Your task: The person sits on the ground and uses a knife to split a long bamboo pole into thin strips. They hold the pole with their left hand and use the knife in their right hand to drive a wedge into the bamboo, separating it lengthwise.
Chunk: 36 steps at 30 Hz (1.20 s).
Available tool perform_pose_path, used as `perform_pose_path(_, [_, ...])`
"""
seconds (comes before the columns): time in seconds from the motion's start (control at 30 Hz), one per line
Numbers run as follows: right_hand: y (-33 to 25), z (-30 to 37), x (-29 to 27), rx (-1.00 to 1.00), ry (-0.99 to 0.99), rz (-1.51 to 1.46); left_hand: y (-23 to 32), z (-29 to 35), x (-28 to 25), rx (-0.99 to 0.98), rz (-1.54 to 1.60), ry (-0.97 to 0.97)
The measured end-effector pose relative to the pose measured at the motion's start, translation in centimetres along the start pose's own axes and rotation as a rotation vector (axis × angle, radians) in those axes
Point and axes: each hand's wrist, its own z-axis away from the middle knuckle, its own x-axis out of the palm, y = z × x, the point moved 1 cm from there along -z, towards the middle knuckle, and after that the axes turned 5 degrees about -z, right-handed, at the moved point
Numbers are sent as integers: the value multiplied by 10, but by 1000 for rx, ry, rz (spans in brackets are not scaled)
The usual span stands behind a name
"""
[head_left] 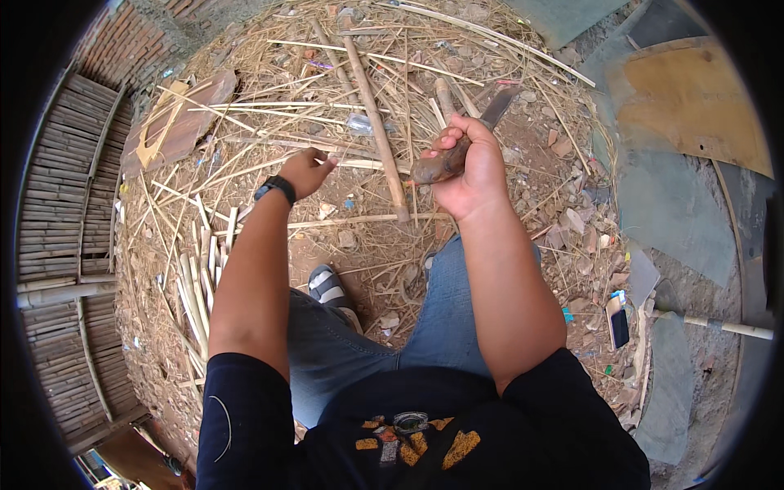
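My right hand (469, 167) is closed round the dark wooden handle of a large knife (500, 106), its broad blade angled up to the right, away from me. My left hand (305, 173), with a black watch on the wrist, has its fingers curled in and the thumb close against them. A pale bamboo strip (367, 164) shows just past those fingertips; I cannot tell whether the hand grips it. Between my two hands a long wooden pole (374, 122) lies on the ground. A short stick end (444, 94) shows just behind my right hand.
Split bamboo pieces (196, 286) are piled left of my legs. Straw, strips and rubble cover the dirt ground. A brown board (181, 121) lies at the far left, before a bamboo slat wall (61, 180). At the right are a phone (617, 321) and grey sheets (678, 212).
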Motion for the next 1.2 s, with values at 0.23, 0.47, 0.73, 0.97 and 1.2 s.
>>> perform_pose_path(0.23, [-18, 0, -8, 59, -90, 168, 45, -43, 201, -139, 11, -266])
perform_pose_path(0.47, [-35, 4, -23, 59, -36, 192, 47, -71, 239, -238, 160, -419])
perform_pose_path(0.73, [-39, 5, -25, 82, -7, 103, 35, -84, 258, -197, 85, -416])
perform_pose_path(0.97, [-33, 6, -27, 86, -4, 143, 29, -100, 273, -158, 252, -459])
perform_pose_path(1.2, [-29, 7, -27, 107, -22, 150, 25, -98, 270, -250, 441, -458])
